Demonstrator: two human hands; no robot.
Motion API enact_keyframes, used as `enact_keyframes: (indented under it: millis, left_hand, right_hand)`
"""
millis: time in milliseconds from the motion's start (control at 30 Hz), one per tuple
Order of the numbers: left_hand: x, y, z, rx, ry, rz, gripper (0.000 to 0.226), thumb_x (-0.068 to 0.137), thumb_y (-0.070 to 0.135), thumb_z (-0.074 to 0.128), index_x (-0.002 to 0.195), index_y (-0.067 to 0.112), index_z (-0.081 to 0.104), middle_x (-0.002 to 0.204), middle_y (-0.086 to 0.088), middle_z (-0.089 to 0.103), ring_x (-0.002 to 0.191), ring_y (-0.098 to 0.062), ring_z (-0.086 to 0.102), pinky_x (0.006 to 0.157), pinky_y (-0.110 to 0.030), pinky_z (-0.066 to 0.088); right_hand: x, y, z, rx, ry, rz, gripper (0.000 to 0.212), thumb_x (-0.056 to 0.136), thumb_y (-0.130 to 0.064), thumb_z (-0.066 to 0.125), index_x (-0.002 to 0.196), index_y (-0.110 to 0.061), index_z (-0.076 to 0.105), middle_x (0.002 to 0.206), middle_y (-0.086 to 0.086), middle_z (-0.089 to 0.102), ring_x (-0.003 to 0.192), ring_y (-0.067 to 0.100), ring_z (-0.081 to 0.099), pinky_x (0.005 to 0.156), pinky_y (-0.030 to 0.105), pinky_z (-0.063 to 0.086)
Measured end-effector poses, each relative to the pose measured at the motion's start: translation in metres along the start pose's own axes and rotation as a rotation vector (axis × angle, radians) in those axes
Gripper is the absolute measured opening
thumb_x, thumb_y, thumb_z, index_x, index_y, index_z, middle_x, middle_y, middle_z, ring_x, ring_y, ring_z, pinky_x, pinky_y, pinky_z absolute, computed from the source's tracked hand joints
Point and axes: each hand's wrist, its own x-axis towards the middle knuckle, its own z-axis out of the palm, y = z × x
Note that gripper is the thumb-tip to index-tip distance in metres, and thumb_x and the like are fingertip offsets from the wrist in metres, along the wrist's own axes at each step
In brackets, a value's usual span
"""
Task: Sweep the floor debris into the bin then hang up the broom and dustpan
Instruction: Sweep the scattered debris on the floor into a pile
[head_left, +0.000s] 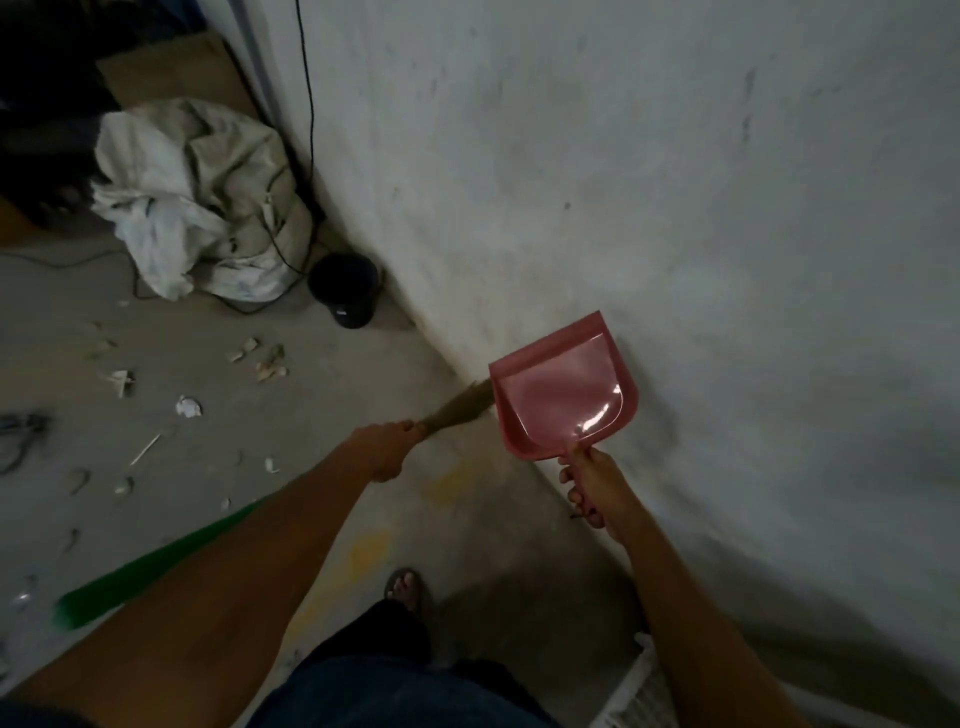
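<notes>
We hold the pink dustpan (563, 395) in our right hand (592, 486), fingers (574, 493) wrapped around its handle, the pan raised near the wall (675, 182). Our left hand (384, 447) grips the broom (457, 408) (its straw end looks blurred), just left of the dustpan. Paper debris (188, 406) lies on the floor (322, 415) at the left, and the black bin (347, 288) stands far, beside the wall.

Glossy plastic dustpan (563, 392) (pink).
</notes>
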Motion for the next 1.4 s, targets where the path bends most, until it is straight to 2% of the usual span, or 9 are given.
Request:
enact_keyframes:
  millis: [133, 367, 467, 600, 700, 833, 1167, 1267, 1400]
  left_hand:
    - [0.013, -0.018, 0.005, -0.163, -0.036, -0.053, 0.075, 0.100, 0.004, 0.051, 0.165, 0.020, 0.017, 0.162, -0.014, 0.033, 0.129, -0.036, 0.054, 0.100, -0.047, 0.053]
    - [0.024, -0.034, 0.015, -0.371, -0.035, -0.154, 0.081, 0.099, 0.001, 0.048, 0.166, 0.021, 0.008, 0.165, -0.012, 0.026, 0.131, -0.036, 0.051, 0.093, -0.042, 0.053]
    - [0.029, -0.029, 0.012, -0.466, -0.042, -0.215, 0.078, 0.097, 0.001, 0.049, 0.165, 0.021, 0.016, 0.161, -0.011, 0.033, 0.128, -0.035, 0.053, 0.090, -0.042, 0.053]
    - [0.044, -0.015, 0.015, -0.564, -0.002, -0.293, 0.081, 0.091, 0.004, 0.057, 0.163, 0.020, 0.023, 0.159, -0.012, 0.038, 0.131, -0.038, 0.052, 0.101, -0.050, 0.052]
    - [0.064, 0.006, 0.024, -0.642, 0.009, -0.364, 0.088, 0.087, 0.002, 0.058, 0.163, 0.024, 0.021, 0.161, -0.011, 0.038, 0.132, -0.037, 0.052, 0.102, -0.049, 0.051]
    - [0.109, 0.037, 0.034, -0.695, 0.074, -0.417, 0.090, 0.089, -0.001, 0.053, 0.166, 0.027, 0.013, 0.168, -0.006, 0.027, 0.139, -0.036, 0.046, 0.108, -0.047, 0.048]
    - [0.248, 0.071, 0.091, -0.894, 0.067, -0.407, 0.082, 0.095, 0.000, 0.044, 0.167, 0.020, 0.010, 0.174, -0.007, 0.009, 0.146, -0.039, 0.038, 0.109, -0.046, 0.046]
    - [0.297, 0.069, 0.120, -0.934, 0.041, -0.387, 0.083, 0.093, 0.002, 0.050, 0.166, 0.017, 0.014, 0.173, -0.009, 0.013, 0.148, -0.038, 0.035, 0.114, -0.044, 0.042]
    - [0.359, 0.065, 0.168, -0.926, -0.012, -0.335, 0.083, 0.089, 0.005, 0.058, 0.164, 0.017, 0.022, 0.167, -0.014, 0.029, 0.132, -0.043, 0.052, 0.101, -0.051, 0.051]
  right_hand:
    - [0.029, -0.034, 0.012, -0.056, -0.006, -0.047, 0.052, 0.108, -0.058, 0.046, 0.108, -0.011, 0.068, 0.083, 0.008, 0.068, 0.050, 0.012, 0.051, 0.041, 0.022, 0.037]
    - [0.088, -0.094, 0.025, -0.095, -0.097, -0.127, 0.044, 0.109, -0.051, 0.051, 0.108, -0.010, 0.067, 0.086, 0.006, 0.069, 0.051, 0.011, 0.052, 0.039, 0.021, 0.036]
    - [0.116, -0.118, 0.029, -0.175, -0.123, -0.174, 0.042, 0.110, -0.047, 0.050, 0.108, -0.009, 0.066, 0.090, 0.009, 0.070, 0.049, 0.011, 0.052, 0.037, 0.021, 0.037]
    - [0.161, -0.145, 0.031, -0.347, -0.157, -0.288, 0.042, 0.110, -0.047, 0.049, 0.107, -0.008, 0.064, 0.093, 0.010, 0.073, 0.053, 0.016, 0.057, 0.039, 0.025, 0.042]
    - [0.204, -0.159, 0.033, -0.467, -0.191, -0.363, 0.040, 0.109, -0.050, 0.047, 0.105, -0.013, 0.063, 0.093, 0.007, 0.075, 0.070, 0.022, 0.064, 0.049, 0.030, 0.049]
    - [0.262, -0.169, 0.040, -0.582, -0.241, -0.455, 0.035, 0.109, -0.049, 0.047, 0.095, -0.020, 0.059, 0.089, 0.002, 0.076, 0.071, 0.022, 0.066, 0.074, 0.047, 0.061]
    - [0.383, -0.122, 0.109, -0.637, -0.268, -0.424, 0.035, 0.109, -0.049, 0.047, 0.092, -0.021, 0.059, 0.090, 0.002, 0.076, 0.074, 0.027, 0.070, 0.077, 0.051, 0.061]
    - [0.423, -0.089, 0.131, -0.612, -0.250, -0.356, 0.036, 0.108, -0.051, 0.048, 0.096, -0.020, 0.062, 0.090, -0.001, 0.077, 0.077, 0.029, 0.071, 0.080, 0.054, 0.061]
    - [0.472, -0.047, 0.153, -0.588, -0.253, -0.302, 0.034, 0.107, -0.050, 0.053, 0.097, -0.019, 0.063, 0.091, -0.001, 0.078, 0.077, 0.030, 0.072, 0.075, 0.052, 0.064]
